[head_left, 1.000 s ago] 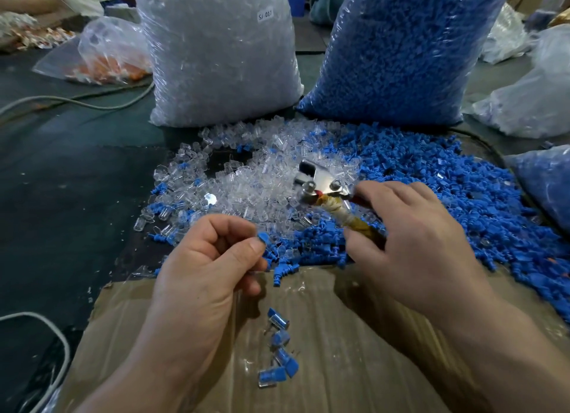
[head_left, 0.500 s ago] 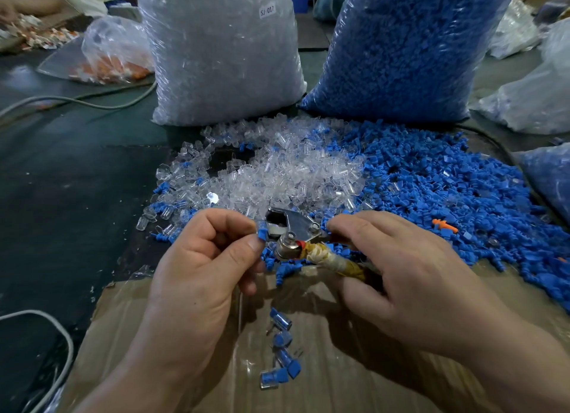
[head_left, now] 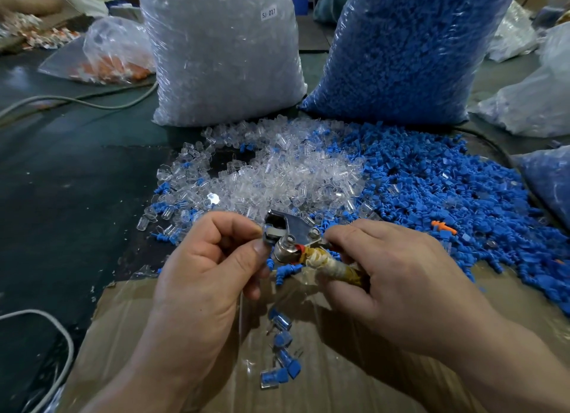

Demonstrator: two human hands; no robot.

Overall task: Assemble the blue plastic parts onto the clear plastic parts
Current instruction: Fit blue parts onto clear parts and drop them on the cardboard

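Observation:
My right hand [head_left: 398,277] grips the tape-wrapped handle of a small metal pressing tool [head_left: 291,240]. My left hand [head_left: 206,267] has its fingers curled, thumb and forefinger pinched at the tool's jaw; the part between them is hidden. A pile of clear plastic parts [head_left: 277,178] lies beyond the hands, and a wide heap of blue plastic parts [head_left: 438,190] spreads to the right. Several assembled blue-and-clear pieces [head_left: 282,357] lie on the cardboard sheet [head_left: 324,366] below the hands.
A big bag of clear parts [head_left: 222,57] and a big bag of blue parts [head_left: 410,48] stand at the back. A bag with orange pieces [head_left: 114,54] lies far left. White cables [head_left: 61,344] run along the dark table's left side. More bags sit at right.
My right hand brought the tool down and left from over the pile to meet my left hand. The blue part seen at my left fingertips is now hidden at the tool's jaw.

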